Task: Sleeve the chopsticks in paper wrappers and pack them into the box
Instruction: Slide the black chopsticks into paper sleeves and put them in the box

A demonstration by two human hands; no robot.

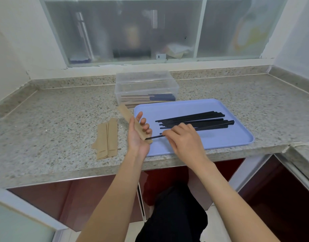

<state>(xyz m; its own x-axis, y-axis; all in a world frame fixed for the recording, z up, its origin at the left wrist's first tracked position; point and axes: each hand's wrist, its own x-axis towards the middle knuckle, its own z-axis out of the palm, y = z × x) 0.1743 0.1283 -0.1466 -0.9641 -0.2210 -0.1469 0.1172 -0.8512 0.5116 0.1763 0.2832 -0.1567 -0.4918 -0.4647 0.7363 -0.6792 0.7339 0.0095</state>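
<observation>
Speckled grey granite counter [63,109], frosted sliding window [125,30] behind; no legible writing. Left hand [138,133] holds brown paper wrapper [127,113]; right hand [183,138] pinches black chopstick [155,137].

Both bare forearms reached up from the bottom edge toward twelve o'clock and drew closer together at the wrists. The left hand [138,133] was turned palm toward three o'clock, thumb upright, its fingers [144,124] loosely curled round a brown paper wrapper [132,122]. The right hand [183,139] lay knuckles up, its fingertips [166,133] pinching a thin black chopstick [155,137] toward nine o'clock.
</observation>
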